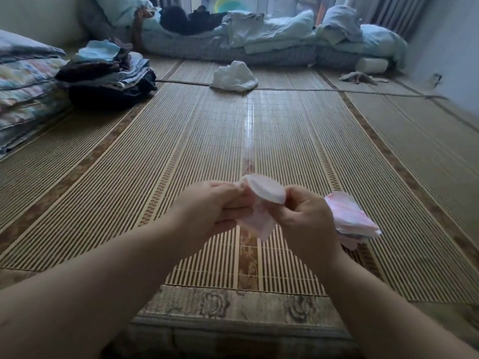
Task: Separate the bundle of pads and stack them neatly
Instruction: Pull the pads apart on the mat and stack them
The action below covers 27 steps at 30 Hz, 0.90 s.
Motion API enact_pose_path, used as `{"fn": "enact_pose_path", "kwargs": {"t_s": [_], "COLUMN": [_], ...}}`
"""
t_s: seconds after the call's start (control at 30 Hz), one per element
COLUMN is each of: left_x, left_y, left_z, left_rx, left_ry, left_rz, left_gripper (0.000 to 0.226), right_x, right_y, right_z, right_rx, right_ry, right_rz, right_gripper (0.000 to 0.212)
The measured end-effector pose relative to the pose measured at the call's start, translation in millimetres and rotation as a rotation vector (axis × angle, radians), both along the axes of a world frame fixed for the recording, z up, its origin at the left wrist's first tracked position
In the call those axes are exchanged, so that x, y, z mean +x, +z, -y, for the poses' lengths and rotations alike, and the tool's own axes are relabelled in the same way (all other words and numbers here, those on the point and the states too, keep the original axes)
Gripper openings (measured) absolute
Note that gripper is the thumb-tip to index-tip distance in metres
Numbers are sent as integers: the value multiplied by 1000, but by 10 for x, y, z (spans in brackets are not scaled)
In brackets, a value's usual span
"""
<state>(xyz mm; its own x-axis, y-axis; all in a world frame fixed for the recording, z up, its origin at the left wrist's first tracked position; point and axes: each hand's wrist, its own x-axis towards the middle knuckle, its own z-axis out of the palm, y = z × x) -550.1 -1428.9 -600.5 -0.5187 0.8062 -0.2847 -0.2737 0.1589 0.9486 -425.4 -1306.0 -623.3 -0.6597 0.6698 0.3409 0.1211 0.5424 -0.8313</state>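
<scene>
Both my hands hold a small bundle of pale pink and white round pads (264, 195) above the bamboo mat (181, 141). My left hand (212, 208) grips the bundle's left side with curled fingers. My right hand (305, 216) pinches the edge of the top white pad, which stands up between the two hands. A pink flap of the bundle hangs below them. A stack of pink pads (350, 218) lies on the mat just right of my right hand, partly hidden by it.
A pile of folded clothes (108, 73) sits at the far left beside patterned quilts (23, 94). A crumpled white cloth (233, 76) lies far ahead on the mat. Bedding (272, 37) lines the back wall, with a grey rag (360, 77) at the far right.
</scene>
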Motion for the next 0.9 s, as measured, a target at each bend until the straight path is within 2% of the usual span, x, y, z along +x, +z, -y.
{"fn": "enact_pose_path", "kwargs": {"t_s": [0.07, 0.13, 0.2, 0.3, 0.4, 0.5, 0.6, 0.7, 0.77, 0.8, 0.9], "left_x": [19, 60, 123, 192, 224, 275, 378, 514, 606, 648, 697], "left_y": [-8, -37, -85, -194, -311, -367, -348, -306, -288, -283, -314], "left_z": [-20, -65, -130, -223, -301, -454, -714, -1029, -1235, -1320, -1496], "left_rx": [-29, -78, -133, -245, -357, -409, -390, -379, -402, -416, -464], "left_ry": [-30, -65, -126, -250, -306, -307, -273, -275, -282, -281, -313], "left_rz": [-48, -72, -86, -143, -181, -269, -298, -295, -251, -227, -314], "left_gripper": [25, 23, 20, 14, 12, 11, 15, 43, 61, 62, 48], "right_x": [114, 305, 515, 683, 660, 613, 601, 586, 599, 625, 753], "right_y": [149, 258, 265, 115, -15, -78, -121, -123, -93, -80, -25], "right_z": [-231, -547, -876, -1205, -1279, -1279, -1277, -1273, -1270, -1278, -1308], "right_rx": [-153, -202, -249, -349, -304, -184, -147, -127, -179, -229, -490], "right_ry": [-89, -222, -329, -438, -502, -531, -522, -504, -517, -525, -450], "right_rz": [-107, -138, -66, 125, 305, 426, 482, 502, 517, 534, 585], "right_gripper": [9, 8, 5, 18, 29, 41, 50, 58, 64, 66, 65]}}
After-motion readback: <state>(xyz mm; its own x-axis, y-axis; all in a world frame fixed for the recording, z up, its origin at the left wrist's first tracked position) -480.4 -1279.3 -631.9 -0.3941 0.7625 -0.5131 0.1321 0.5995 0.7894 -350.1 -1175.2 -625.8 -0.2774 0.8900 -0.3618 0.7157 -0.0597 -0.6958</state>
